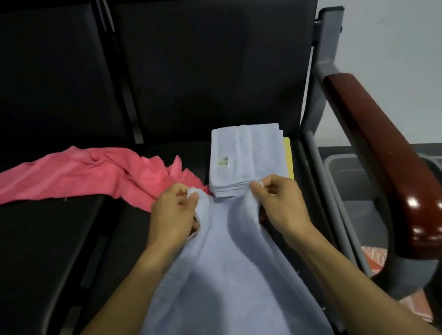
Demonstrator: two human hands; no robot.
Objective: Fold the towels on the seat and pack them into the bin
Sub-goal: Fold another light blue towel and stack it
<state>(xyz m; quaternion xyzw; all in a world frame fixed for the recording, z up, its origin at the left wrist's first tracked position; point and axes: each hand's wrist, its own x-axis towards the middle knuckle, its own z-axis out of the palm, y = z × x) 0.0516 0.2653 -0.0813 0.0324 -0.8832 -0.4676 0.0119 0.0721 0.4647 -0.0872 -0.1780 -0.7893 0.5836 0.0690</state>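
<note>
Black padded seat (61,248) carries everything, glossy wooden armrest (391,168) at its right edge, grey bin (349,182) below and beyond that armrest. Light blue towel (224,274) drapes from the near edge up toward the seat middle. Pink towel (76,174) lies crumpled and unfolded at left. Folded blue towel stack (246,159) sits behind the hands, yellow towel (288,158) edge showing under its right side; small green tag with barcode (224,161) on top, text unreadable. Left hand (173,219) grip pinches the draped towel's far-left corner, right hand (282,204) grip pinches the far-right corner.
</note>
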